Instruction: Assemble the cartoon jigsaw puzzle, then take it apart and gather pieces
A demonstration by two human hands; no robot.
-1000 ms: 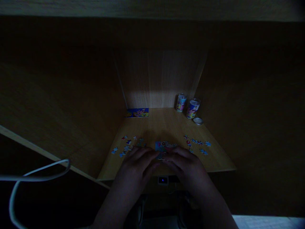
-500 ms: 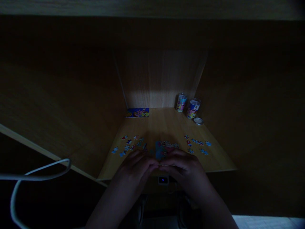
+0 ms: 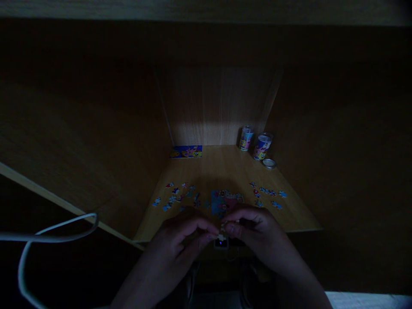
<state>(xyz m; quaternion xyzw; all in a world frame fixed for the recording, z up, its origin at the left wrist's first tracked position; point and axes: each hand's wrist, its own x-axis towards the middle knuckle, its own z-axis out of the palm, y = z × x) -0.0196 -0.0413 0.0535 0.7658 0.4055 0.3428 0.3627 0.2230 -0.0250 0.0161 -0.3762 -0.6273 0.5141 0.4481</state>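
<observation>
The scene is dim. My left hand and my right hand meet fingertip to fingertip at the front edge of the wooden desk. Between them they pinch a small pale jigsaw piece. Just beyond the hands lies a partly joined jigsaw patch. Loose pieces are scattered to its left, and more loose pieces lie to its right.
Two printed tins stand at the back right with a round lid beside them. A colourful picture card lies at the back left. Wooden walls close in the desk. A white cable loops at lower left.
Both hands have drawn back from the joined patch toward the desk's front edge and lifted. Their fingers now pinch a small piece between them.
</observation>
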